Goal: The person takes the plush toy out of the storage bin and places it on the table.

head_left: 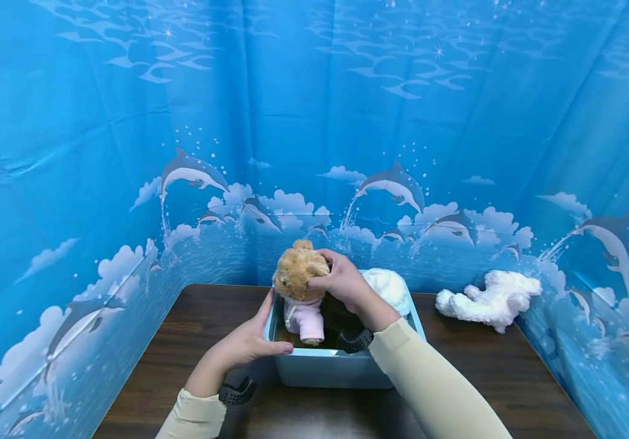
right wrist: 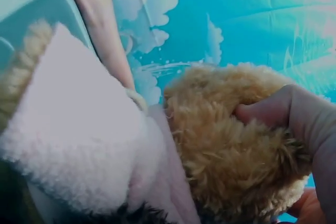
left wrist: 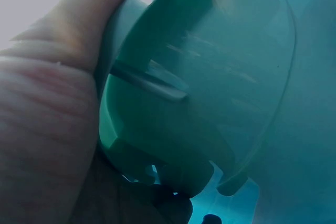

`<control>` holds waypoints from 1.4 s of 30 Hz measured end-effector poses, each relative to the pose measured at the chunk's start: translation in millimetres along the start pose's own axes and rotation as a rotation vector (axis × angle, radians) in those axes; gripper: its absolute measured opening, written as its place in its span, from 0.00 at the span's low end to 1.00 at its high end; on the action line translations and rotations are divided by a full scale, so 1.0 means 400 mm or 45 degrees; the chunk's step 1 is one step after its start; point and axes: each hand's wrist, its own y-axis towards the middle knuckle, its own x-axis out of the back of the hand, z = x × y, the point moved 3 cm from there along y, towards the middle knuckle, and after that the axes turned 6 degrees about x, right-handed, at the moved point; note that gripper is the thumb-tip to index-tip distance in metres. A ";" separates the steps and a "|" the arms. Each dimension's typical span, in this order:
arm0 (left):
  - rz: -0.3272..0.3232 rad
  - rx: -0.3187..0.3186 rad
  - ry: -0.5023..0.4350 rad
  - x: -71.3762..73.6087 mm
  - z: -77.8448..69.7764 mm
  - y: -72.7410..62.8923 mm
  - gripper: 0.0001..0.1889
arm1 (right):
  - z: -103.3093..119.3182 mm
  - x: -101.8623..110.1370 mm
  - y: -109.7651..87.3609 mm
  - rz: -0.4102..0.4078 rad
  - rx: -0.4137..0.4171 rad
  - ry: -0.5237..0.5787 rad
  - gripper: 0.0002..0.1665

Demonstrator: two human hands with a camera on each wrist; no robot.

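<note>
A brown teddy bear (head_left: 299,277) in a pale pink outfit stands upright at the left inside of a light blue plastic basin (head_left: 336,369). My right hand (head_left: 342,283) grips its furry head, the thumb pressed into the fur in the right wrist view. With my left hand (head_left: 245,338) I hold the basin's left rim, thumb on the near side and fingers along the outer edge. The left wrist view shows the basin's wall (left wrist: 220,77) close up beside the palm. A white fluffy thing (head_left: 386,288) sits in the basin's right part, partly behind my right wrist.
On the dark wooden table (head_left: 473,372), a white plush toy (head_left: 492,300) lies to the right of the basin. A blue curtain (head_left: 303,122) printed with dolphins and clouds surrounds the table at the back and both sides.
</note>
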 end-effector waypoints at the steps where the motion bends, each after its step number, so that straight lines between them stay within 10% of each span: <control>1: 0.001 0.001 -0.002 -0.001 0.000 0.000 0.73 | 0.001 0.000 -0.003 -0.005 0.005 0.002 0.40; 25: -0.003 -0.052 0.009 0.001 0.000 0.001 0.72 | 0.048 -0.026 -0.033 -0.169 0.322 0.062 0.45; 42: 0.020 0.010 0.007 0.002 0.003 0.001 0.73 | 0.204 0.002 -0.106 -0.253 0.730 0.041 0.52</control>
